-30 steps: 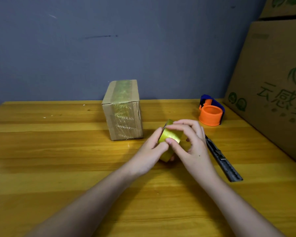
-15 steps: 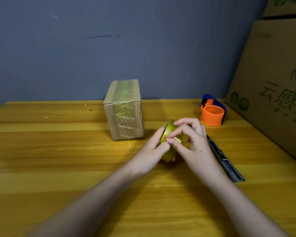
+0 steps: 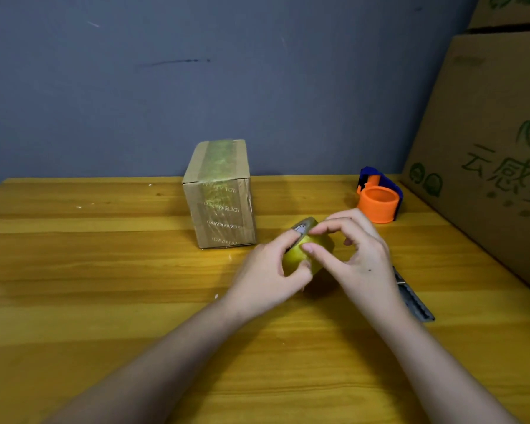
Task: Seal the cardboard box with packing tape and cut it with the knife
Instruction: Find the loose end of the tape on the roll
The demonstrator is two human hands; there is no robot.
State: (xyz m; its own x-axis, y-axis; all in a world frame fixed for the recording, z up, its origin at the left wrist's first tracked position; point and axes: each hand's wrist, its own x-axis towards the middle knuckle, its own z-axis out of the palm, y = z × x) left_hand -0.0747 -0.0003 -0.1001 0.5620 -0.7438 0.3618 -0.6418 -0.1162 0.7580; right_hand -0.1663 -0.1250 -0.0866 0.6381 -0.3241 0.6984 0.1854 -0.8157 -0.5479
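Note:
A small cardboard box [image 3: 219,194] stands upright on the wooden table [image 3: 104,270], with a strip of tape running over its top and down its front. Just right of it, a yellowish roll of packing tape [image 3: 294,258] is held on edge between both hands. My left hand [image 3: 270,270] grips the roll from the left, index finger on its upper rim. My right hand [image 3: 358,255] pinches at the roll's outer face with thumb and index finger. The grey knife [image 3: 413,298] lies on the table to the right, partly hidden by my right wrist.
An orange and blue tape dispenser [image 3: 378,197] sits at the back right of the table. A large printed cardboard carton [image 3: 487,148] leans along the right edge. A grey wall closes the back.
The roll has tilted slightly in my hands, and my right fingers have shifted along its face and spread a little. The box, dispenser and knife have not moved.

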